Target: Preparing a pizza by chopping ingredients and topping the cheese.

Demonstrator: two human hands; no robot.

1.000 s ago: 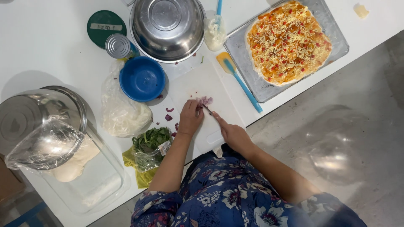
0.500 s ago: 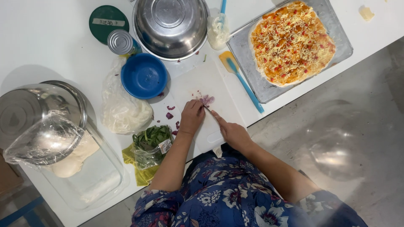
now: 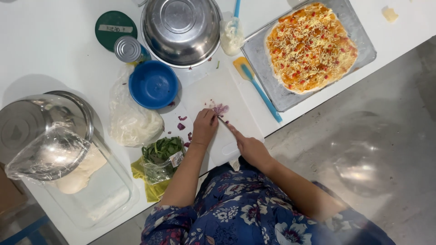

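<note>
Head view: the left hand [image 3: 204,127] rests fingers curled together on a small heap of chopped purple onion [image 3: 220,109], which lies on the white cutting board [image 3: 236,122] near the front edge of the surface [image 3: 45,54]. The right hand [image 3: 252,147] has its fingers clamped on a knife [image 3: 225,123], the blade angled toward the heap just beside the left fingertips.

To chop well here, it seems wise to keep the left fingertips tucked back, knuckles guiding the blade, and to rock the knife in short strokes. Loose purple bits [image 3: 181,126] lie off toward the blue bowl [image 3: 153,84]; gathering them back would even the cut. The topped pizza on its tray [image 3: 363,54] sits at the surface's right corner, well apart.
</note>
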